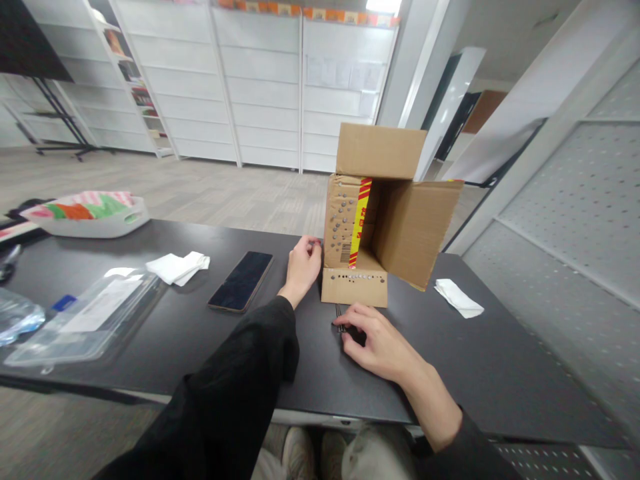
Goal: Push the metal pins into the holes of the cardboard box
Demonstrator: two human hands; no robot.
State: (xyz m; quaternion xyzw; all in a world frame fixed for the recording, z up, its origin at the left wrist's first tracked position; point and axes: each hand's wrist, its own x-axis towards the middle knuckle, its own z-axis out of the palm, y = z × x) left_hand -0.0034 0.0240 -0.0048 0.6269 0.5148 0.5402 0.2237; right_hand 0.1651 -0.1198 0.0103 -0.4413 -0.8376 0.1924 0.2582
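A cardboard box point(345, 220) stands on the dark table with its flaps spread and its opening toward me. Several round grey heads, like nail heads, dot its left front panel, and a row of holes and heads runs along the lower flap point(355, 288). Beside the box's left edge is my left hand point(303, 267), thumb and fingertips pinched together; what they hold is too small to make out. Below the lower flap lie several thin metal nails point(339, 311). My right hand point(375, 340) reaches over them, forefinger and thumb apart, fingertips at their near ends.
Left of my left hand lies a phone point(241, 281), then folded white tissue point(179, 267) and a clear plastic case point(95, 320). A white basket point(95, 223) with colourful cloth stands at the far left. Another tissue point(459, 297) lies right of the box, near a perforated panel point(565, 253).
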